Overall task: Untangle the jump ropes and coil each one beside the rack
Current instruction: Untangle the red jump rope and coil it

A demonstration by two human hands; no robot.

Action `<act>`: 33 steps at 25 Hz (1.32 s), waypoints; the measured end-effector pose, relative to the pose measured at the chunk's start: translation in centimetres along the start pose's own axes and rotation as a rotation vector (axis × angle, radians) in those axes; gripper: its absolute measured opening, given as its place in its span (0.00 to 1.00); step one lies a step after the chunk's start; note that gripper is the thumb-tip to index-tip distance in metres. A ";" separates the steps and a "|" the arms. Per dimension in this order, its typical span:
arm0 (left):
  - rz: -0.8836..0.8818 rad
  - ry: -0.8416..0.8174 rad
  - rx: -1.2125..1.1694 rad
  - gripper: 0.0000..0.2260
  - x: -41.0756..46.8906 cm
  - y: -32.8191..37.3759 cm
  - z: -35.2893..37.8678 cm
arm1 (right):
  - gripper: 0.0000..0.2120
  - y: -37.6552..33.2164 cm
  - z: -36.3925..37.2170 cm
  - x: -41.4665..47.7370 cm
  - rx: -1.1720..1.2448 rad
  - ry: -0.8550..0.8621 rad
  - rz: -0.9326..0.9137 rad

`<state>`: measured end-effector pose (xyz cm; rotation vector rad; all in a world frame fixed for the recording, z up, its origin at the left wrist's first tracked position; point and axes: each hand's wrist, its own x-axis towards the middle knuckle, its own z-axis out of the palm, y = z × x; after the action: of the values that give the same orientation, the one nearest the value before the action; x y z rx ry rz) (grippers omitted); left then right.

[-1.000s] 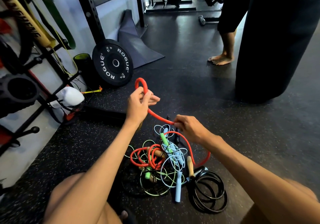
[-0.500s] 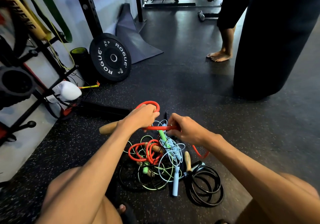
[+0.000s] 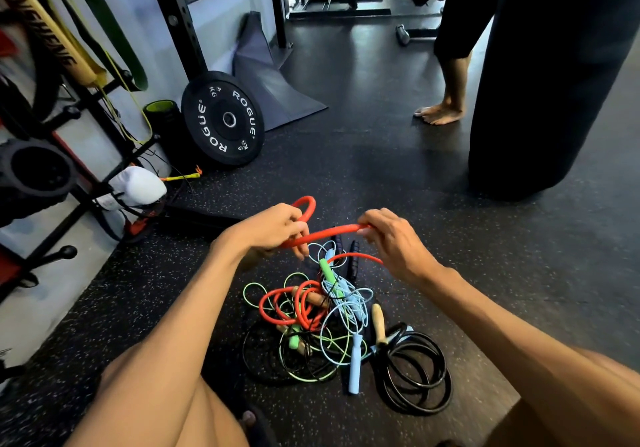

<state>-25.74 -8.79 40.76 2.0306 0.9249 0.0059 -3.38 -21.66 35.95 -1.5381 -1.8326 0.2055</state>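
Note:
A tangled pile of jump ropes (image 3: 322,322) lies on the black rubber floor between my knees: red, light green, light blue and black cords with wooden, green and blue handles. A coiled black rope (image 3: 415,374) sits at the pile's right. My left hand (image 3: 273,227) grips a loop of the red rope (image 3: 325,233), which sticks up past my fingers. My right hand (image 3: 391,239) pinches the same red cord a short span to the right, above the pile. The rack (image 3: 55,156) stands at the left.
A black Rogue weight plate (image 3: 223,119) leans by the wall with a foam roller (image 3: 162,117) beside it. A white bag (image 3: 136,185) hangs low on the rack. A barefoot person (image 3: 446,93) stands ahead right, next to a large black punching bag (image 3: 554,76).
My left hand came down from its raised position toward the pile with the red loop. My right hand stayed on the red cord, and both hands now hold it nearly level.

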 end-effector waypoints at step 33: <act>0.469 0.454 -1.187 0.15 0.3 2.7 -2.8 | 0.17 -0.8 4.6 -0.4 0.873 -0.692 0.739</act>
<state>-24.82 -7.52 44.35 1.0550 0.4522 1.0493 -6.76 -20.81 32.89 -1.4568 -1.1786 1.7947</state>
